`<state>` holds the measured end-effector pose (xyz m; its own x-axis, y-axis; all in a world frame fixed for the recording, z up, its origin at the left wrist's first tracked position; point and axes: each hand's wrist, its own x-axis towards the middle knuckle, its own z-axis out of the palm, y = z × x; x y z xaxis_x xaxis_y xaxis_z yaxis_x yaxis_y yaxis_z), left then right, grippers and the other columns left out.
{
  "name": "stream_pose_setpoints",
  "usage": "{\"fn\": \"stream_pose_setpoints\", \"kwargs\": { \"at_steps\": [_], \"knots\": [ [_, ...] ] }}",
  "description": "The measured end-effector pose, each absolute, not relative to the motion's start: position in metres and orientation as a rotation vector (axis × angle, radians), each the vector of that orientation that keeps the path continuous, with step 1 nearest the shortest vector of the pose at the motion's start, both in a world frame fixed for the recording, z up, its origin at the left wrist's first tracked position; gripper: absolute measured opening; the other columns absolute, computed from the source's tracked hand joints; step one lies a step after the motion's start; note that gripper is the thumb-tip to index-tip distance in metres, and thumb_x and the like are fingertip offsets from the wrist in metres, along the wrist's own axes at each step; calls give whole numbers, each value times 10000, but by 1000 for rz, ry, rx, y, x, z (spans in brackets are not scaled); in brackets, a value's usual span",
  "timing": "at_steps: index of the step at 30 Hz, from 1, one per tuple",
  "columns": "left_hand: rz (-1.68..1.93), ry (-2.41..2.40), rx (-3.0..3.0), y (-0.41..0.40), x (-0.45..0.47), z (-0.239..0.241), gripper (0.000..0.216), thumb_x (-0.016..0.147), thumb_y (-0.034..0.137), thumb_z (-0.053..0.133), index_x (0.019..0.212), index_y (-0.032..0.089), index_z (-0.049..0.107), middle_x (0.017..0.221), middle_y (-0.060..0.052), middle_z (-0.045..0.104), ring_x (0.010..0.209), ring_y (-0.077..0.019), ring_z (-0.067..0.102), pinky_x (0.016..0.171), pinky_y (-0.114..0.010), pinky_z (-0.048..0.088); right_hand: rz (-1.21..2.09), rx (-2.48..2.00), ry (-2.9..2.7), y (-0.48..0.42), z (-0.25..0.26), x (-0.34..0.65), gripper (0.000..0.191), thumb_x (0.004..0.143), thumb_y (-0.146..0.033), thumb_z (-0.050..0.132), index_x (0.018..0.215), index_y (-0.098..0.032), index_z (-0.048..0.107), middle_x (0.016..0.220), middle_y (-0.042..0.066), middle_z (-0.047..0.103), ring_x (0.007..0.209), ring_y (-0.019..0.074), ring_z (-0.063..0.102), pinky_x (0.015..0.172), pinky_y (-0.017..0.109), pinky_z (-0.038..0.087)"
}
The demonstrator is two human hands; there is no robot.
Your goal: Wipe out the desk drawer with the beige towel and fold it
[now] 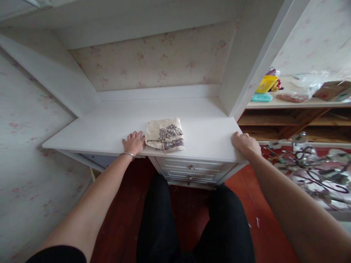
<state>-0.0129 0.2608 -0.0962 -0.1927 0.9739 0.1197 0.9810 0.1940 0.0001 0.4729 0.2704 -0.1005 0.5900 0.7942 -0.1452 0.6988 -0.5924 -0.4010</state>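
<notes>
My left hand [134, 143] lies on the front part of a white desk [109, 126], palm down with its fingers spread. A bracelet circles that wrist. Just right of its fingertips rests a folded cream cloth [164, 132] with a dark floral pattern. My right hand [246, 145] is curled over the desk's right edge near the front corner; its fingertips are partly hidden. Under the desktop is a stack of white drawers [197, 165] with small round knobs, between my knees.
White side panels and flowered wallpaper enclose the desk. At right, a low shelf unit [263, 117] holds a yellow container [265, 84] and plastic bags. A many-armed metal chandelier [315, 164] stands beside my right arm. Small scraps lie on the red floor [246, 204].
</notes>
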Motion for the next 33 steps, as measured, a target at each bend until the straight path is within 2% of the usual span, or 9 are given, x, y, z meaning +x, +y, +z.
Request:
{"fn": "stream_pose_setpoints", "kwargs": {
  "at_steps": [3,6,11,15,22,33],
  "knots": [
    [-92,-2285,-1914,263,-10,-91,477,969,458,262,1256,254,586,1282,-154,568,1179,-355,495,926,-621,425,455,-2524,-1219,270,-102,474,671,939,-507,289,1293,-31,603,1194,339,610,1150,433,588,915,570,468],
    [-140,-2287,-1866,265,-10,-91,459,965,463,277,1200,256,613,1215,-153,584,1151,-344,507,920,-592,434,453,-2525,-1239,271,-103,476,691,938,-528,276,1299,-33,596,1208,316,614,1159,434,582,933,553,464],
    [-209,-2398,-1853,263,-15,-96,519,972,530,220,1361,327,498,1421,-140,466,1278,-359,428,1017,-705,300,465,-2532,-1232,271,-104,477,674,938,-524,277,1303,-54,593,1212,307,615,1155,429,590,928,556,469],
    [-171,-2402,-1896,262,-17,-96,565,972,527,202,1454,315,406,1539,-138,349,1418,-358,279,1069,-720,226,476,-2534,-1236,270,-105,478,686,945,-534,255,1300,-53,592,1200,311,616,1156,419,595,926,547,472],
    [-202,-2392,-1939,264,-19,-100,571,982,500,174,1460,295,409,1549,-133,360,1418,-342,306,1076,-711,241,475,-2552,-1230,271,-104,478,697,940,-545,253,1301,-57,596,1211,306,614,1154,422,594,913,545,478],
    [-224,-2366,-1920,265,-24,-105,537,981,500,248,1451,310,428,1540,-121,376,1397,-336,338,1085,-677,261,451,-2531,-1316,273,-108,479,712,951,-518,225,1267,-9,609,1176,353,612,1165,439,580,886,557,472]
  ]
}}
